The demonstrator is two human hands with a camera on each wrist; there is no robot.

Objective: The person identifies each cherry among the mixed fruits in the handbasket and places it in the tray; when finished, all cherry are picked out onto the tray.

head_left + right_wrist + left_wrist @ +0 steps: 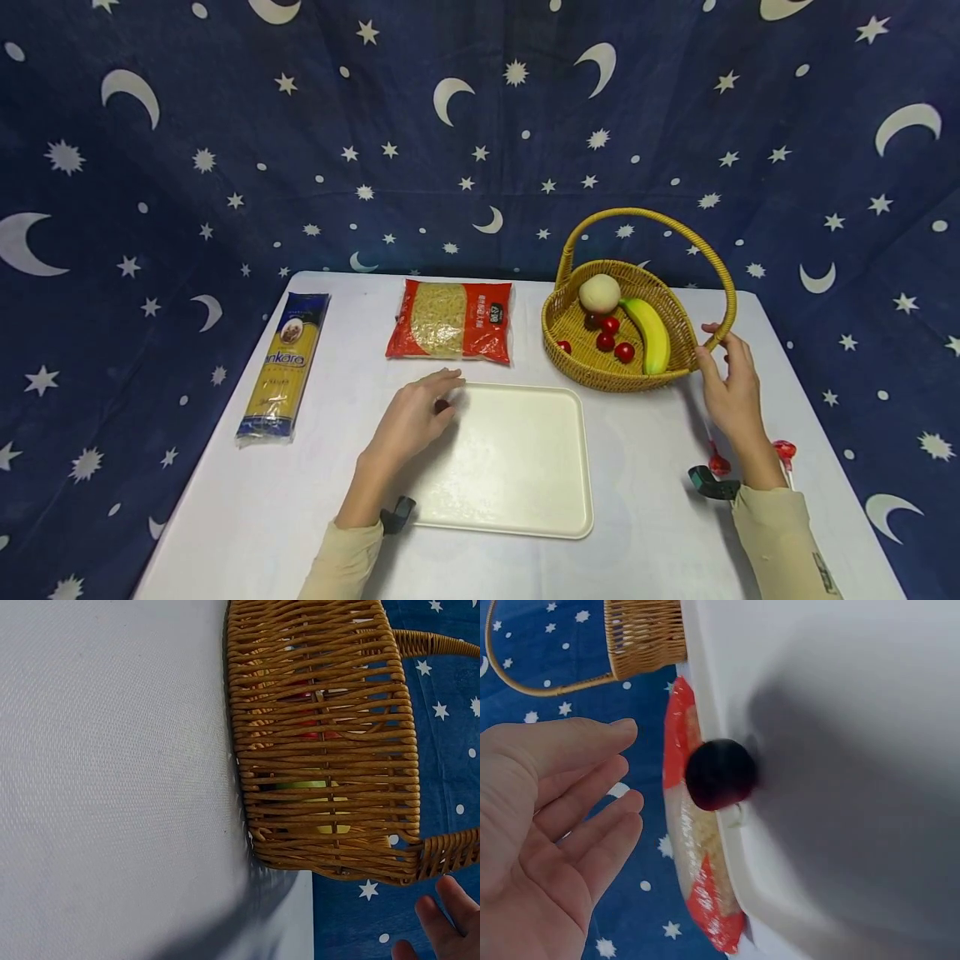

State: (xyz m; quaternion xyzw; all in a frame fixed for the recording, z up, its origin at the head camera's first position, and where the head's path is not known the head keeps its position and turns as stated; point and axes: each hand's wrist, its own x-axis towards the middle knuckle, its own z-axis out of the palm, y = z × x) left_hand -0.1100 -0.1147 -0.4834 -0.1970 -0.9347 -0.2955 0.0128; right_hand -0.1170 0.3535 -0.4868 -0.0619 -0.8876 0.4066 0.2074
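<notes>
My left hand (pixel 420 417) is over the left part of the cream tray (pixel 517 458), its fingers extended and thumb apart. A dark red cherry (pixel 720 774) appears beyond the fingertips in the left wrist view, overlapping the tray's rim, outside the hand's grasp. In the head view the cherry (pixel 442 406) shows between thumb and fingers. My right hand (pixel 735 387) is at the right foot of the wicker basket's handle (pixel 720 275), fingertips right beside it and fingers loosely spread. The basket (pixel 600 382) holds a banana (pixel 651 337), several cherries (pixel 624 352) and a pale round fruit (pixel 600 293).
A red pasta bag (pixel 450 321) lies behind the tray. To the left is a long spaghetti packet (pixel 285 367). Two red-wrapped lollipops, one (pixel 718 463) left of the right forearm and another (pixel 784 451) right of it, lie on the white table (pixel 637 483). A starry cloth (pixel 480 167) hangs behind.
</notes>
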